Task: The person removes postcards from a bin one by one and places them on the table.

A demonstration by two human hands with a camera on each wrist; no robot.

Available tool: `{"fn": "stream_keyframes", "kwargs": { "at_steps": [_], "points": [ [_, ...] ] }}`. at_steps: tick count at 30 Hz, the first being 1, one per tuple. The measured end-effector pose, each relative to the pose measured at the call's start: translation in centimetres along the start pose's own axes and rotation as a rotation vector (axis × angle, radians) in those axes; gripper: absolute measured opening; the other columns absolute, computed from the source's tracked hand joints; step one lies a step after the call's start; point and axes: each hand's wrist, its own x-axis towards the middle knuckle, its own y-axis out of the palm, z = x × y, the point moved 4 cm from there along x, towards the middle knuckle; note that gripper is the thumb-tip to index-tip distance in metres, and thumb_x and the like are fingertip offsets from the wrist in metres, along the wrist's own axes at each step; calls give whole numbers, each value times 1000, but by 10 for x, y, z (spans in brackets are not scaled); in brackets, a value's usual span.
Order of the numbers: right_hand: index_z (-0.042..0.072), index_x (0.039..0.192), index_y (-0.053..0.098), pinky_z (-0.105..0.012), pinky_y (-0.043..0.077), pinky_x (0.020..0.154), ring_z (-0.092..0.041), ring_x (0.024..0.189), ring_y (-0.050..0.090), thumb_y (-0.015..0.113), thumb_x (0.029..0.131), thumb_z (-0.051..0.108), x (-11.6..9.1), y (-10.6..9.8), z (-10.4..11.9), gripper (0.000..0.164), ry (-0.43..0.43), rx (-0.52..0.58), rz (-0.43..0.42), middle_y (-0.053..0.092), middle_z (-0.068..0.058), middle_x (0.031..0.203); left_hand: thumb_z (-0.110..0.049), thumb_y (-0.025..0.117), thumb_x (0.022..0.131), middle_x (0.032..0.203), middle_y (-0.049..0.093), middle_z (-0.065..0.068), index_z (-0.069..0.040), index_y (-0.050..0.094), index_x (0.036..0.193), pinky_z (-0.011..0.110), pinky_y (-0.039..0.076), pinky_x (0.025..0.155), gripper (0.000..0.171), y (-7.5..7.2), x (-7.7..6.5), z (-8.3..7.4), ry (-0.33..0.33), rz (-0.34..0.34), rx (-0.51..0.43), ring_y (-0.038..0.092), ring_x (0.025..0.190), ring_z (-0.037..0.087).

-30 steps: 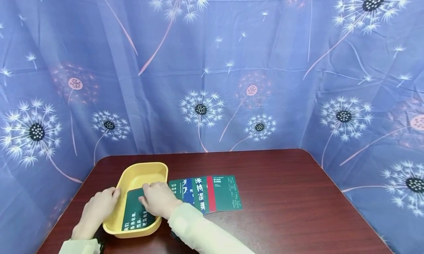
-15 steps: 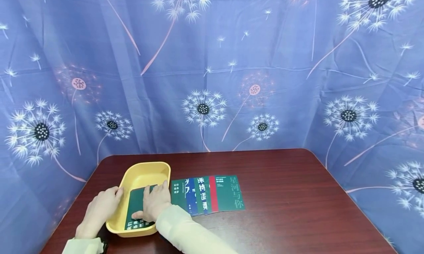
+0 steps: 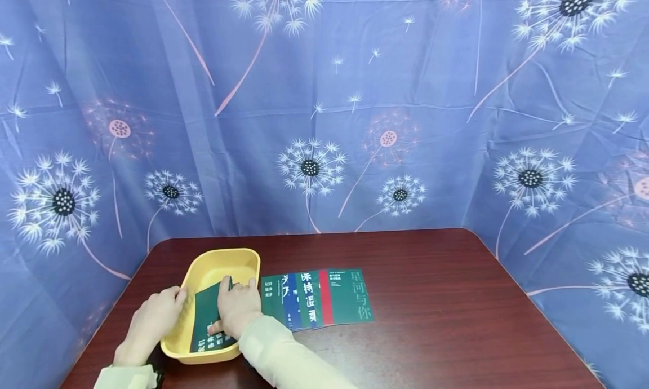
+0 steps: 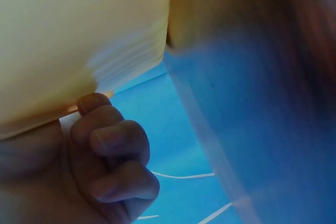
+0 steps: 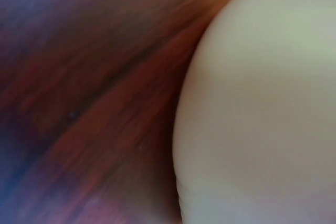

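Note:
A yellow plastic tray (image 3: 185, 315) stands at the left of the table. My left hand (image 3: 154, 319) grips its left rim; the left wrist view shows several fingers (image 4: 118, 140) curled beside the tray's wall (image 4: 79, 35). Inside the tray lies a green card (image 3: 205, 307) with white characters. Over its right part is my right hand (image 3: 238, 307), index finger pointing away, thumb across the printed face. A dark bit of card shows between its fingertips. Whether the fingers pinch the card is hidden. In the right wrist view only the tray's wall (image 5: 257, 108) and blurred table show.
Right of the tray, several overlapping green, blue and red-striped cards (image 3: 350, 296) lie in a row on the dark red wooden table (image 3: 431, 310). A blue dandelion-print curtain (image 3: 355, 56) hangs behind and on both sides.
My right hand first had bent fingers on the card, then spread flat over it, and now draws its fingers in. The card has turned slightly. My left hand keeps its place on the rim.

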Motion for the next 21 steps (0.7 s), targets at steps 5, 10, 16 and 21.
{"fn": "stream_keyframes", "kwargs": {
  "at_steps": [5,10,16,21],
  "points": [
    [22,153,30,-34,26,107,0,101,61,68,57,79,0,-1,-2,118,-5,66,-10,68,13,110,-33,35,105,94,64,27,-4,64,101,58,45,61,42,2,0,1,9,-13,-10,61,84,48],
    [19,151,35,-33,30,102,0,99,61,69,56,78,-2,-5,-4,117,-1,79,-42,68,13,110,-32,35,105,96,64,27,-1,65,105,58,45,62,43,2,0,1,13,-17,-12,61,85,48],
    [19,150,37,-31,32,100,0,96,62,71,62,75,-3,-7,-5,109,-5,100,-76,70,13,102,-34,35,105,96,64,26,0,64,108,58,45,62,45,2,1,1,10,-12,-12,61,85,47],
    [18,140,49,-30,34,95,-2,89,63,69,70,71,-4,-7,-6,90,-21,143,-120,70,11,94,-33,35,105,98,64,28,1,63,111,59,45,62,45,2,1,2,14,-15,-6,61,87,50]
  ]
}}
